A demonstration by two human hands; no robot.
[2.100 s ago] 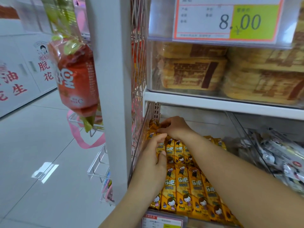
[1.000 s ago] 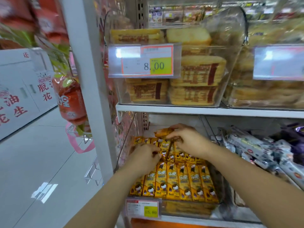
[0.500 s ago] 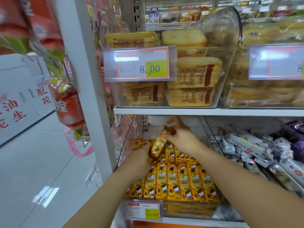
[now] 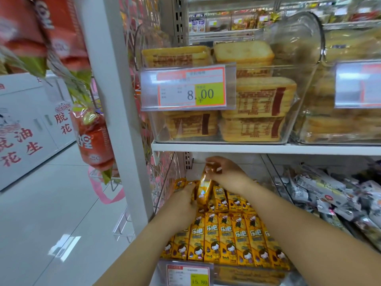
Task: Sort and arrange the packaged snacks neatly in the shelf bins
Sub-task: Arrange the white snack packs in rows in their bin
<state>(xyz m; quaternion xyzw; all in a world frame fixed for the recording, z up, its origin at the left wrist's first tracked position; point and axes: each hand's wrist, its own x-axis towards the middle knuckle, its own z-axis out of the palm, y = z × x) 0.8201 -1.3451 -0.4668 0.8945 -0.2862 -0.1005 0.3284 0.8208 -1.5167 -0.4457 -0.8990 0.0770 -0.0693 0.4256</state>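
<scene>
A clear bin [image 4: 165,195] on the lower shelf holds several yellow snack packets [image 4: 226,238] laid in neat rows. My right hand [image 4: 228,174] pinches the top end of one yellow packet [image 4: 204,187], which stands nearly upright above the back row. My left hand [image 4: 183,201] rests among the packets at the bin's back left, right beside the lifted packet; its fingertips are hidden behind the packets.
A white upright post [image 4: 115,112] flanks the bin on the left, with hanging red snack bags [image 4: 92,139] beyond it. Above sits a clear bin of toast packs [image 4: 253,104] with an 8.00 price tag [image 4: 189,88]. Silver packets [image 4: 325,190] fill the bin to the right.
My right hand has raised one yellow packet from the back row and tipped it upright. My left hand stayed at the back left of the bin.
</scene>
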